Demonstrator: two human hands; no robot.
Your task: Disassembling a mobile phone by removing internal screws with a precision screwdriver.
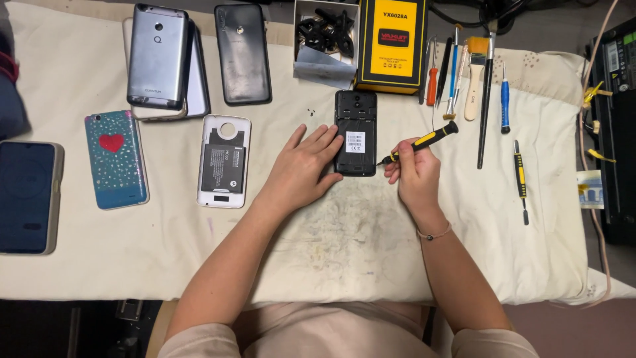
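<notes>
A cream cloth covers the bench, and everything is placed here relative to the one opened black phone lying back-up near its middle. Six other phone items lie to the left of it: a dark phone at the far left edge, a blue case with a red heart, a white phone with its back off, two stacked silver phones up-left (the lower one mostly hidden), and a dark grey phone. Just above the opened phone stand one yellow-and-black box and one small white box of black parts. To its right lies a row of about eight hand tools, a brush among them.

The left hand lies flat, fingers spread and relaxed, touching the phone's left edge. The right hand grips one yellow-and-black screwdriver, its tip at the phone's lower right edge.
</notes>
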